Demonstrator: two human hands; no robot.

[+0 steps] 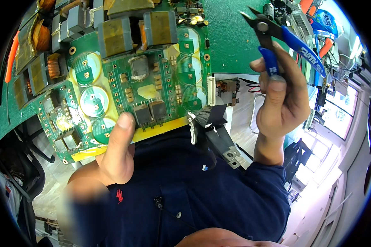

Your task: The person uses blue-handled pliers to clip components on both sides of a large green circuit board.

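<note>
My left hand grips the near edge of a large green circuit board, its thumb on the top face and its other fingers hidden underneath. Taped transformers and copper coils crowd the board's far side. Round marks with small pads show on its near half, and a yellow strip runs along the near edge. To the right of the board, my right hand is closed around blue-handled side cutters. Their jaws are parted and point up-left, apart from the board.
Beneath the board's far part lies a green work mat. A dark bracket with a metal end juts from the board's near right corner. A blue container and orange-handled tools stand far right. A black chair is at lower left.
</note>
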